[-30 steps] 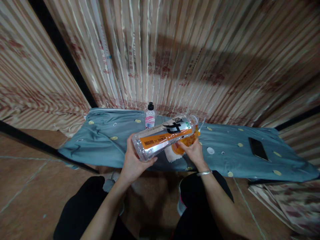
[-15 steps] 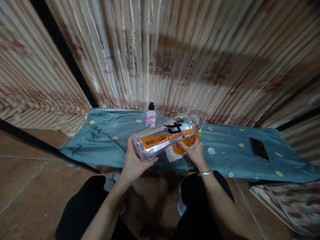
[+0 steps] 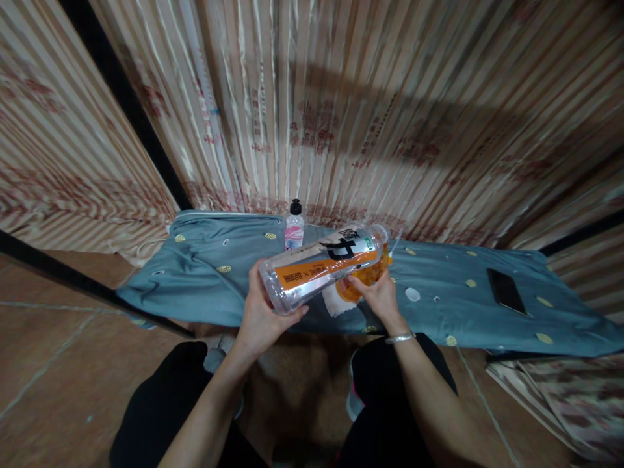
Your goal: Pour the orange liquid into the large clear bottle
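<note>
My left hand point(image 3: 266, 318) grips the base end of a large clear plastic bottle point(image 3: 322, 263) with an orange and silver label. The bottle is tilted well over, its neck toward the right. Behind and below that neck, my right hand point(image 3: 377, 296) is closed around an amber-coloured container point(image 3: 358, 283), which the bottle partly covers. Whether the bottle's mouth touches the amber container cannot be made out. A white tissue-like piece point(image 3: 336, 304) lies under the amber container. Behind the large bottle stands a small clear bottle point(image 3: 294, 227) with a black cap and pink label.
A blue-grey cloth point(image 3: 439, 312) with yellow prints covers the narrow table. On its right part lie a white round disc point(image 3: 412, 294) and a dark phone point(image 3: 506, 290). Black poles point(image 3: 127, 104) and a striped curtain point(image 3: 341, 97) border the table.
</note>
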`<state>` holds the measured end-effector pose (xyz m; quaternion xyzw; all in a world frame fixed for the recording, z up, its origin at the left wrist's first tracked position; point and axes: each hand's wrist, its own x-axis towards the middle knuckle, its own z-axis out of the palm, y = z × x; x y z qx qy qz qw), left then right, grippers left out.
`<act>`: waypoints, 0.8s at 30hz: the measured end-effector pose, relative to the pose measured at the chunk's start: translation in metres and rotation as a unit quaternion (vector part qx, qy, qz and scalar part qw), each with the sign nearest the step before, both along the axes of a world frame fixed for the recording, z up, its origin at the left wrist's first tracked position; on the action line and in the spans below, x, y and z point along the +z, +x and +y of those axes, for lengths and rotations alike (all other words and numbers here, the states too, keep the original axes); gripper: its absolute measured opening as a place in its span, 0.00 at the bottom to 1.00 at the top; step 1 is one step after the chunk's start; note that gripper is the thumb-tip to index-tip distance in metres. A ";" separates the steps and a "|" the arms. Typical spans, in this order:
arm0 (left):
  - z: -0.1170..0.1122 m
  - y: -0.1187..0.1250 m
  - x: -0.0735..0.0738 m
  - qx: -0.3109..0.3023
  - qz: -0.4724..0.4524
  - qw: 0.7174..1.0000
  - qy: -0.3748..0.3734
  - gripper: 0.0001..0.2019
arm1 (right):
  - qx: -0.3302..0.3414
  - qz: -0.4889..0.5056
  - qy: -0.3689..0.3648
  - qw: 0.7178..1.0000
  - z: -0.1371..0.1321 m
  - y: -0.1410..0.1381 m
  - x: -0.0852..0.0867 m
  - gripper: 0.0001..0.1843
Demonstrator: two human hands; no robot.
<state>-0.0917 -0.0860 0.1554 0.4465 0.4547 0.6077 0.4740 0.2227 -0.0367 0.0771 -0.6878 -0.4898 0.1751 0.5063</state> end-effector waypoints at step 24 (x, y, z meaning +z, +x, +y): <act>0.000 0.000 0.004 -0.003 -0.006 1.000 -0.008 0.56 | 0.003 -0.006 0.001 1.000 0.001 0.003 -0.003 0.60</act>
